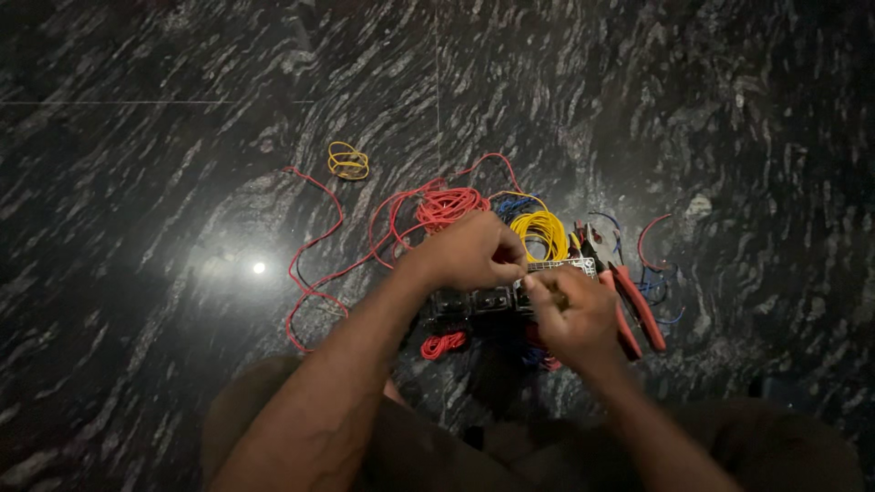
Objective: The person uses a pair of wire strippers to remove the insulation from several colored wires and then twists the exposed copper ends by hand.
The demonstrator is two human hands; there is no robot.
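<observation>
Black switch panel (497,296) — (both hands) — gripped.

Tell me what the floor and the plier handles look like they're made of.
Floor: likely polished stone, granite perhaps; dark with pale veining, mirroring a light. Plier handles: probably red plastic or rubber sleeves, smooth and slightly glossy; the metal beneath is hidden.

both hands (524,282) work at a black switch panel (497,293) among wire coils (540,228).
</observation>
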